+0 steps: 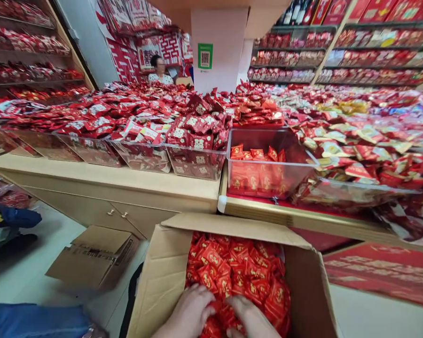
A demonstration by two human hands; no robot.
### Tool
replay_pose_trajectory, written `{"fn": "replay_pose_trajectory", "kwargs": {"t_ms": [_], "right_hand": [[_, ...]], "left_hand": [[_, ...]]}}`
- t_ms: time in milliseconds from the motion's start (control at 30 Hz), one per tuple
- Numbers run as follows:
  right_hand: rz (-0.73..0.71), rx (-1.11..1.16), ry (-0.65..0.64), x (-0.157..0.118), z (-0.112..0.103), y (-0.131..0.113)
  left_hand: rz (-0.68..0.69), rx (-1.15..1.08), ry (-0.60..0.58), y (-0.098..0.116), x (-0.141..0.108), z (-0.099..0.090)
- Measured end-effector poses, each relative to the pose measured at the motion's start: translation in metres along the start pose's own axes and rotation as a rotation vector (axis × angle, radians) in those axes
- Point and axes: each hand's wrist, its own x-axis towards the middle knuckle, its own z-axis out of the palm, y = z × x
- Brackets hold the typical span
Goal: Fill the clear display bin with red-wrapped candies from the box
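Note:
In the lower middle, an open cardboard box is filled with small red wrapped candies with gold print. My left hand reaches into the box's near left part, its fingers curled against the candies. Opposite it, my right hand is bent round candies from the right. A few candies lie between the two hands, and some fingertips are hidden among them. Beyond the box, a clear plastic bin on the counter is partly filled with similar red candies.
Bins heaped with wrapped sweets, such as a dark red one, line the counter. A flattened-looking carton stands on the floor at left. A person's jeans-clad leg shows lower left. Another person is behind the displays.

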Motion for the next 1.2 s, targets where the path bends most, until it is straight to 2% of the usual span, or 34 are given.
{"fn": "replay_pose_trajectory", "kwargs": {"t_ms": [67,167,333,433,567,667,733,800,867,900,967,1000,1067,1133,1200], "right_hand": [[0.032,0.176,0.070,0.000,0.008,0.012],[0.057,0.475,0.086,0.006,0.007,0.000],[0.113,0.724,0.045,0.010,-0.004,-0.020],[0.099,0.729,0.102,0.009,-0.009,-0.016],[0.064,0.683,0.144,0.008,-0.015,-0.013],[-0.057,0.490,0.227,0.007,-0.021,-0.015],[-0.177,0.308,0.323,0.006,-0.027,-0.016],[-0.326,0.151,0.385,0.004,-0.034,-0.016],[-0.485,0.033,0.383,0.002,-0.040,-0.016],[-0.558,-0.015,0.363,0.001,-0.041,-0.017],[-0.637,-0.079,0.319,-0.002,-0.041,-0.019],[-0.626,-0.087,0.317,-0.004,-0.038,-0.020],[-0.489,0.019,0.394,-0.007,-0.030,-0.024],[-0.259,0.309,0.481,-0.007,-0.020,-0.028],[-0.049,0.648,0.447,-0.005,-0.013,-0.032]], "left_hand": [[0.004,-0.079,0.074,0.012,0.001,-0.002],[-0.041,-0.383,0.218,0.036,0.006,-0.001],[-0.095,-0.680,0.188,0.059,0.014,0.010],[-0.133,-0.734,0.191,0.062,0.017,0.012],[-0.061,-0.662,0.222,0.063,0.018,0.007],[-0.034,-0.643,0.260,0.065,0.014,0.004],[-0.069,-0.710,0.278,0.066,0.010,0.003],[-0.210,-0.841,0.208,0.066,0.006,0.001],[-0.394,-0.953,0.020,0.066,0.003,-0.002],[-0.445,-0.981,-0.091,0.066,0.001,-0.004],[-0.433,-1.018,-0.227,0.066,-0.001,-0.006],[-0.390,-1.047,-0.230,0.066,-0.002,-0.006],[-0.306,-1.127,-0.148,0.069,-0.003,-0.004],[-0.239,-1.187,-0.063,0.072,-0.004,0.001],[-0.163,-1.170,-0.018,0.075,-0.003,0.005]]}}
